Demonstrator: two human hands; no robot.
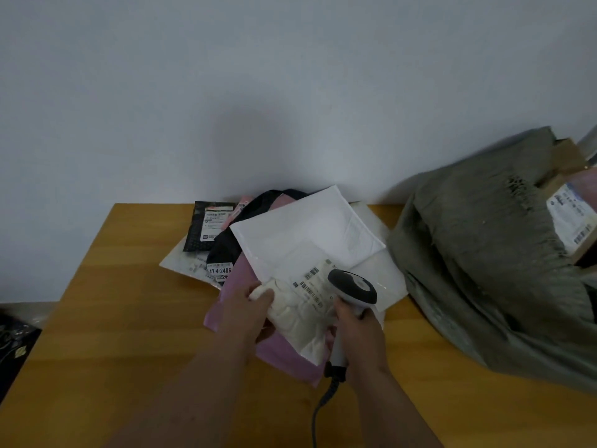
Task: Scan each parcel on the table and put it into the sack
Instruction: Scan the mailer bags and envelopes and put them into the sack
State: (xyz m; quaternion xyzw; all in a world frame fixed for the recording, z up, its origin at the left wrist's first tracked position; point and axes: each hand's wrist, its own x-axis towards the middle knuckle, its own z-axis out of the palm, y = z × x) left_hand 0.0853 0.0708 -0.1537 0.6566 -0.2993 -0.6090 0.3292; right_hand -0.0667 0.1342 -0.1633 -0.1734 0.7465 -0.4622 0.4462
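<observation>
The left hand (250, 310) pinches a cream padded parcel (298, 313) at its left edge; the right hand (360, 333) grasps a white-and-grey handheld scanner (353, 287) over its label, left of the olive woven sack (484, 253)

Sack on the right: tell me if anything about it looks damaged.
The grey-green sack has a frayed, torn-looking patch near its upper right side, beside the opening where a labelled parcel shows. Nothing has spilled out.
</observation>
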